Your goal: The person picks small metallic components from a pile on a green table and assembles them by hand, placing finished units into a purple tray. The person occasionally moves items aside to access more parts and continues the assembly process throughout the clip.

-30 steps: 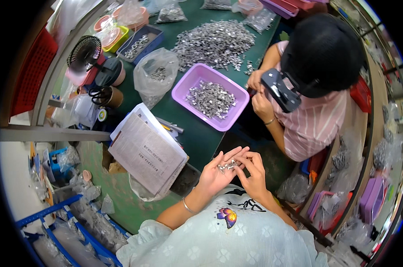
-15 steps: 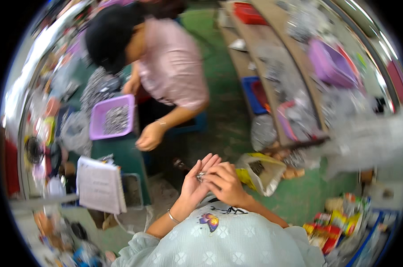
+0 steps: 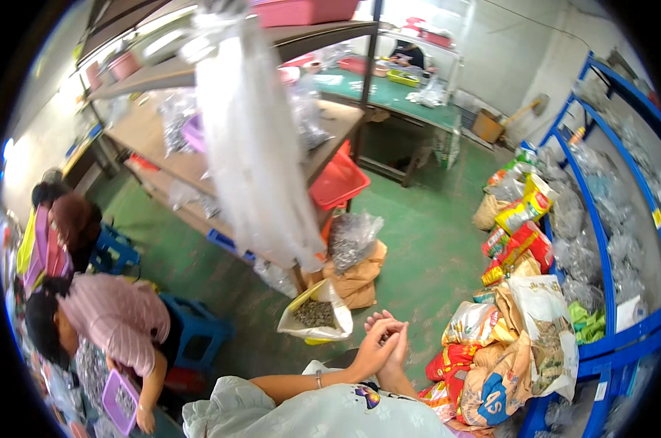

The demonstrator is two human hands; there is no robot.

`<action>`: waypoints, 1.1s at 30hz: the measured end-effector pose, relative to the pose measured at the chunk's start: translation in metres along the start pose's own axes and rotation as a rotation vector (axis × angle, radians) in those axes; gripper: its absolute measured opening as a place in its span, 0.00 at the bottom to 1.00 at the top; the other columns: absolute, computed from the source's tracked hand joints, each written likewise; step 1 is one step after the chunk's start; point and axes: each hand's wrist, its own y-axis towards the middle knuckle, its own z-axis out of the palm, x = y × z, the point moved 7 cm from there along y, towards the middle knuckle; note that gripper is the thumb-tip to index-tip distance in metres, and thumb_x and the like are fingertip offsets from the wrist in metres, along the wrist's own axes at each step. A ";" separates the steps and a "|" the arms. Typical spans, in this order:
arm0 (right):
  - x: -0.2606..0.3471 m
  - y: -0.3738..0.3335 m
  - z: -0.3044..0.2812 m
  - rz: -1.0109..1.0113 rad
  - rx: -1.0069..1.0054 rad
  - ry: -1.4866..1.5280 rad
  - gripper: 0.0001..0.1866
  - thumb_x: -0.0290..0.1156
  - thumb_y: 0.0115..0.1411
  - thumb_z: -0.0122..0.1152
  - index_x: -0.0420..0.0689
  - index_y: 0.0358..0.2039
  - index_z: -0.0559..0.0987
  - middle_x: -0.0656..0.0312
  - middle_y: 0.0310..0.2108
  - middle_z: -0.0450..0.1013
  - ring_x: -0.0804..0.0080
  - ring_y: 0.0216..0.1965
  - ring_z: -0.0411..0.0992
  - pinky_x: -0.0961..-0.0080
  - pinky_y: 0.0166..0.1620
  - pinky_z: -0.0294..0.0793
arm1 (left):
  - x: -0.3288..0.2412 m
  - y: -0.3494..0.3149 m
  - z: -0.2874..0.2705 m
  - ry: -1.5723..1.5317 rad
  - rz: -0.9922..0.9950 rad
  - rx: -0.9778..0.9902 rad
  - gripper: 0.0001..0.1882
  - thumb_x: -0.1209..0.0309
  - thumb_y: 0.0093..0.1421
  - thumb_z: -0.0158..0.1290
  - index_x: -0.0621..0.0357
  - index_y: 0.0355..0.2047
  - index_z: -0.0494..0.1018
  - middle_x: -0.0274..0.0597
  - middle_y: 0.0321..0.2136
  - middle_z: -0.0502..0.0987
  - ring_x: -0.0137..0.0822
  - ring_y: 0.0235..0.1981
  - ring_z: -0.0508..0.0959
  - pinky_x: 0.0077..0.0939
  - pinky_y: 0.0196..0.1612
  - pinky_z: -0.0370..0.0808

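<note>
My left hand (image 3: 372, 353) and my right hand (image 3: 397, 356) are cupped together in front of my body, pressed side by side with fingers curled. Between them a few small dark pieces (image 3: 383, 339) show, too small to make out their kind. A bracelet circles my left wrist. Just left of my hands stands an open white and yellow sack (image 3: 317, 312) filled with small grey metal-looking parts. My hands are near its right side, apart from it.
Full sacks (image 3: 483, 365) and a blue shelf rack (image 3: 600, 285) line the right. A wooden shelf (image 3: 330, 135) with hanging plastic film (image 3: 250, 139) stands ahead. At left, a co-worker in pink (image 3: 122, 310) bends by a purple basket (image 3: 120, 401), near a blue stool (image 3: 191, 328).
My view has turned right, so the co-worker now appears at lower left. My left palm was spread with small shiny pieces and my right fingers over it; now both hands are cupped together.
</note>
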 end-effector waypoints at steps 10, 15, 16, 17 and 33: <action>0.118 0.142 -0.121 0.134 -0.091 0.552 0.20 0.40 0.63 0.34 0.40 0.43 0.70 0.55 0.41 0.70 0.63 0.45 0.68 0.66 0.52 0.66 | 0.024 0.120 0.186 -0.179 0.027 0.544 0.16 0.77 0.54 0.46 0.61 0.45 0.68 0.42 0.41 0.71 0.34 0.43 0.69 0.29 0.53 0.61; 0.182 0.271 -0.139 0.264 -0.158 0.530 0.18 0.38 0.63 0.35 0.40 0.42 0.70 0.55 0.42 0.69 0.64 0.46 0.68 0.66 0.52 0.66 | 0.036 0.264 0.235 -0.298 -0.007 0.448 0.14 0.78 0.56 0.44 0.63 0.45 0.68 0.41 0.40 0.72 0.31 0.42 0.71 0.25 0.49 0.66; 0.192 0.300 -0.137 0.307 -0.153 0.523 0.18 0.37 0.62 0.35 0.40 0.42 0.70 0.55 0.42 0.69 0.64 0.46 0.68 0.66 0.51 0.66 | 0.039 0.293 0.243 -0.367 -0.061 0.399 0.14 0.79 0.57 0.43 0.63 0.44 0.68 0.41 0.40 0.72 0.31 0.42 0.71 0.24 0.48 0.67; 0.196 0.326 -0.134 0.363 -0.149 0.541 0.17 0.37 0.62 0.36 0.40 0.42 0.70 0.55 0.42 0.69 0.65 0.46 0.68 0.66 0.51 0.67 | 0.037 0.319 0.244 -0.365 -0.032 0.354 0.13 0.77 0.58 0.43 0.64 0.44 0.68 0.40 0.40 0.73 0.29 0.42 0.72 0.23 0.46 0.69; 0.339 0.785 -0.139 0.509 -0.249 0.214 0.07 0.31 0.60 0.45 0.45 0.34 0.72 0.70 0.15 0.54 0.78 0.17 0.51 0.80 0.23 0.52 | 0.170 0.696 0.308 -0.426 -0.310 0.147 0.11 0.78 0.61 0.42 0.68 0.41 0.70 0.41 0.35 0.75 0.28 0.36 0.74 0.22 0.44 0.71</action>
